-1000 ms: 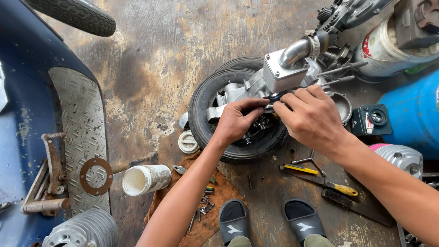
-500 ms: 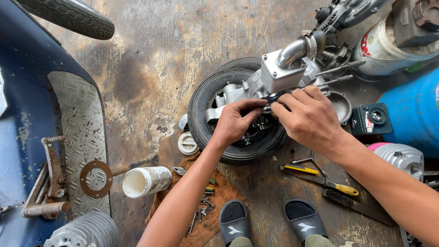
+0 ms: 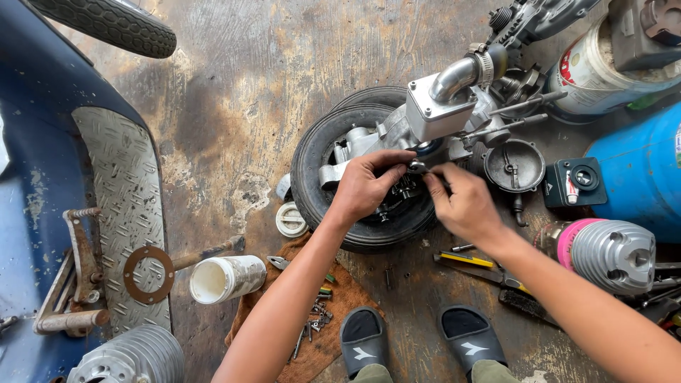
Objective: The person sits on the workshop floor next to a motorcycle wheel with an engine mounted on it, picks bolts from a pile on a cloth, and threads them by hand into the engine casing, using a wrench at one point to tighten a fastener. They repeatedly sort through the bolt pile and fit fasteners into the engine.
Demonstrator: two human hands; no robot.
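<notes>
A grey metal engine assembly (image 3: 397, 131) with a square block and a curved pipe (image 3: 457, 78) lies on a small black tyre (image 3: 319, 159) on the concrete floor. My left hand (image 3: 369, 184) grips the underside of the assembly near the tyre's middle. My right hand (image 3: 461, 202) sits just to its right, fingertips pinching a small dark part (image 3: 417, 167) at the same spot. What lies under both palms is hidden.
A round metal cover (image 3: 514, 164) lies right of the tyre. A white plastic jar (image 3: 227, 278), a brown rag with several screws (image 3: 319, 312), a yellow-handled tool (image 3: 464, 259), a finned cylinder (image 3: 613, 255), a blue tank (image 3: 638, 170) and a blue scooter body (image 3: 64, 177) surround me.
My right hand has slid down and off the top of the assembly, now pinching at its lower edge. My left hand stays in place.
</notes>
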